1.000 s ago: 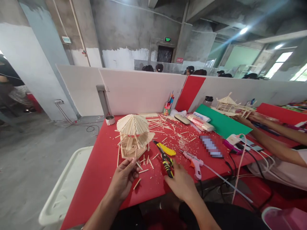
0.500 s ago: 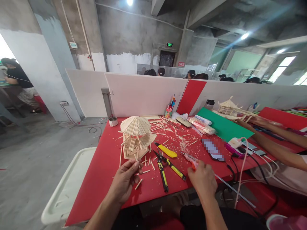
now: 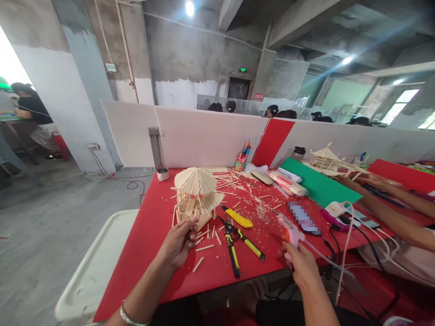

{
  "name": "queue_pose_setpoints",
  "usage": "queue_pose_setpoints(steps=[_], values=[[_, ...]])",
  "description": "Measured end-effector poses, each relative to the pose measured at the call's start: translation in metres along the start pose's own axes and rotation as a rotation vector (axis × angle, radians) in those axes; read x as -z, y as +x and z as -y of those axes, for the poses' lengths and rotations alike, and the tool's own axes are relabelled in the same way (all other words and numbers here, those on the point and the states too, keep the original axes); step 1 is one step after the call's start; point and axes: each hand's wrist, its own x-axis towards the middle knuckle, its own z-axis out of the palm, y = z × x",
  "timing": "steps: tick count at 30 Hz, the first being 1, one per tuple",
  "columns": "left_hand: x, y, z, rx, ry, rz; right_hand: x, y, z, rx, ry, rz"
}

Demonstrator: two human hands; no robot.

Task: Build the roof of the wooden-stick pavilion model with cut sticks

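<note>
Pink glue gun (image 3: 291, 230) gripped in R hand (image 3: 303, 263); L hand (image 3: 179, 243) pinches stick (image 3: 196, 211) nr model (image 3: 195, 182). Risk: glue rod (image 3: 321, 255) snags cable (image 3: 344, 240), jerks gun.

You see one glue gun (image 3: 289, 229), one pair of pliers (image 3: 232, 244), one yellow cutter (image 3: 239, 218), one pen cup (image 3: 239, 164), one round tin (image 3: 163, 174) and two stick-built models (image 3: 196, 182) (the loose sticks (image 3: 205, 248) are too many to count).

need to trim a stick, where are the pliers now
In the head view, the pliers lie open on the red table, between the two hands, just below the yellow knife.
</note>
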Motion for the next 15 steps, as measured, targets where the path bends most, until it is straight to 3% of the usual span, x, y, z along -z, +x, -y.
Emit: queue_pose_setpoints(steps=[3, 7, 12, 15], values=[[-0.003, 0.006, -0.005, 0.036, -0.015, 0.002, -0.004, -0.015, 0.009, 0.041, 0.17, 0.031], [-0.005, 0.013, -0.011, 0.106, -0.025, 0.014, -0.013, -0.036, 0.03, 0.165, 0.282, 0.198], [-0.005, 0.02, -0.016, 0.124, -0.022, 0.023, -0.033, -0.056, 0.049, 0.278, 0.098, 0.402], [-0.005, 0.021, -0.018, 0.121, -0.007, 0.023, -0.045, -0.065, 0.059, 0.354, -0.047, 0.436]])
